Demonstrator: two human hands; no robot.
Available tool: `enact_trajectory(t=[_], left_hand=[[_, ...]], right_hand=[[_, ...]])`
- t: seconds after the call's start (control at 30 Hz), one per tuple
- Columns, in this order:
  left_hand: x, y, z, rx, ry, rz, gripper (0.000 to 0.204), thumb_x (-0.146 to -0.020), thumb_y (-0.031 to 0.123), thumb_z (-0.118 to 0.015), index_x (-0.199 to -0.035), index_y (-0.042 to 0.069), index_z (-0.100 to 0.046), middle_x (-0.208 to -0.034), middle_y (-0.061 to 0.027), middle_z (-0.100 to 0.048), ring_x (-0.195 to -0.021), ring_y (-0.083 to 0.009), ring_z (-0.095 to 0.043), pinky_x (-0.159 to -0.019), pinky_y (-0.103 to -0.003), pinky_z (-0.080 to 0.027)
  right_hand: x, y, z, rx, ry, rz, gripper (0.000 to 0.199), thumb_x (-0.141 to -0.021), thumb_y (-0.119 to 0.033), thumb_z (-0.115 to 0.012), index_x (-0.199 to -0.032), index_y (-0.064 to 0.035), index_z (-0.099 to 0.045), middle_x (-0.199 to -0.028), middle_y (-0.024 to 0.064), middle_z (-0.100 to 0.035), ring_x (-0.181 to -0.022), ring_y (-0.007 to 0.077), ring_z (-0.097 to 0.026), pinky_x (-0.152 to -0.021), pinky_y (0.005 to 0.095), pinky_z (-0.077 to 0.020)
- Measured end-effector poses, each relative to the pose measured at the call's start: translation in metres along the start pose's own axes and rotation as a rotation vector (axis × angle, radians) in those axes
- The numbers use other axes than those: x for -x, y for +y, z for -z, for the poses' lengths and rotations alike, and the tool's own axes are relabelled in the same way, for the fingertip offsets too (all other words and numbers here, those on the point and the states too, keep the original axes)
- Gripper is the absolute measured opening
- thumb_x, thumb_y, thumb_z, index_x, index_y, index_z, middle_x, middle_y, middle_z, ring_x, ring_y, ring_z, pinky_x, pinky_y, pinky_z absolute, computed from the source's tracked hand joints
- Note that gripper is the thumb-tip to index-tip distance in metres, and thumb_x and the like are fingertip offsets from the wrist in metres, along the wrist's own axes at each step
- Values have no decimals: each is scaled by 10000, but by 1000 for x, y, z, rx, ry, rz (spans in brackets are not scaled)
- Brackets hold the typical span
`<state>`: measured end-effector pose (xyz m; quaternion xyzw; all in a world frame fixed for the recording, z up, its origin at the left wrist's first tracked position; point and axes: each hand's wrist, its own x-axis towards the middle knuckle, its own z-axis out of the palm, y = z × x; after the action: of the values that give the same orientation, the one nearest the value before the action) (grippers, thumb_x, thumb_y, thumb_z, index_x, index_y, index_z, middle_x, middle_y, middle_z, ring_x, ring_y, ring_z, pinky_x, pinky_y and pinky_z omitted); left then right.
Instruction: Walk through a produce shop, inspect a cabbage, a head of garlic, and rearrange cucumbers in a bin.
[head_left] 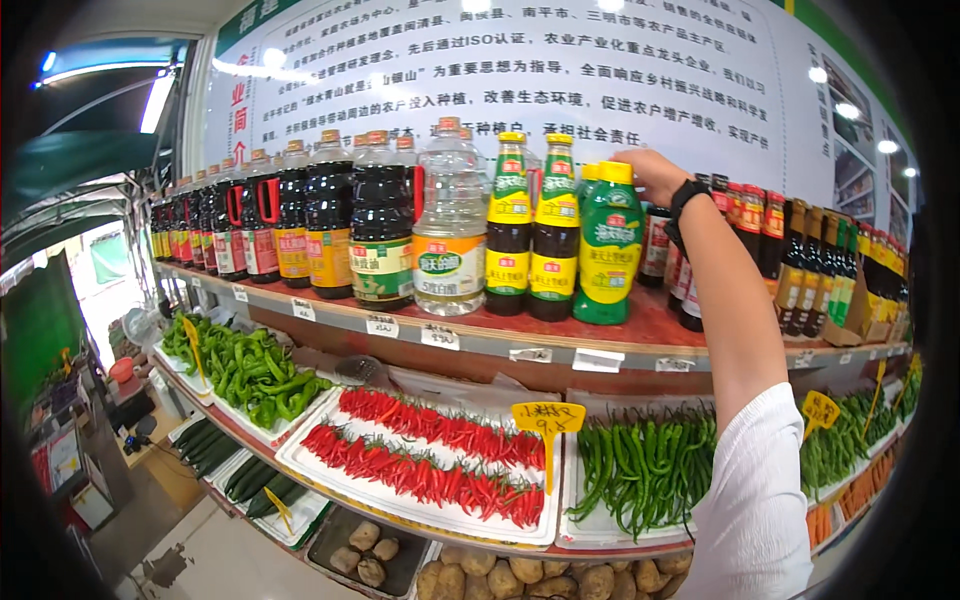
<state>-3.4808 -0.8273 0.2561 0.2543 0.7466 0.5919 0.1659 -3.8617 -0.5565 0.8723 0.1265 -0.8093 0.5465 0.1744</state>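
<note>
On the shelf (640, 330), the right hand (655, 172) grips the green bottle (608, 245) by its yellow cap.

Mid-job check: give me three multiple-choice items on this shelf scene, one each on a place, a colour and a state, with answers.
1. Where is the right hand?
A. on the cap of the green bottle
B. in the red chillies
C. on the potatoes

2. What colour is that bottle's cap?
A. red
B. yellow
C. black

3. How does the green bottle stand?
A. lying flat
B. upside down
C. upright on the wooden shelf

Answers: 1 A, the fingers rest at its cap; 2 B, the cap shows yellow; 3 C, its base sits on the shelf.
</note>
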Motion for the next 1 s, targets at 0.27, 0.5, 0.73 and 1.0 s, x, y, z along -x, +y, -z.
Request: enact_trajectory(t=[0.27,0.5,0.73,1.0], left_hand=[[-13,-8,3,14,128,47,134,-882,134,-512,-933,45,-597,-791,-155,-613,-740,-282,-596,-666,-378,-459],[-23,3,10,-11,141,87,136,-880,132,-512,-939,46,-599,-805,-157,-619,-747,-283,-599,-669,-379,-460],[-21,18,16,-92,152,125,159,-871,134,-524,-979,45,-598,-871,-171,-632,-785,-282,-609,-688,-383,-471],[-23,26,18,64,92,101,162,-918,180,-544,-919,34,-615,-730,-95,-602,-665,-165,-539,-624,-322,-451]], right_hand=[[-26,7,4,37,30,173,285,-921,-286,-555,-1153,-123,-578,-1050,1,-589,-984,93,-541,-852,299,-443],[-76,56,2,-132,-134,272,245,-936,-197,-489,-1107,-43,-574,-990,74,-658,-827,165,-649,-734,281,-527],[-94,67,15,241,-96,530,196,-886,-170,-558,-978,-14,-634,-921,113,-674,-811,192,-652,-700,293,-505],[-102,80,34,623,276,560,184,-766,-73,-530,-811,92,-600,-830,308,-607,-814,418,-618,-685,458,-462]])
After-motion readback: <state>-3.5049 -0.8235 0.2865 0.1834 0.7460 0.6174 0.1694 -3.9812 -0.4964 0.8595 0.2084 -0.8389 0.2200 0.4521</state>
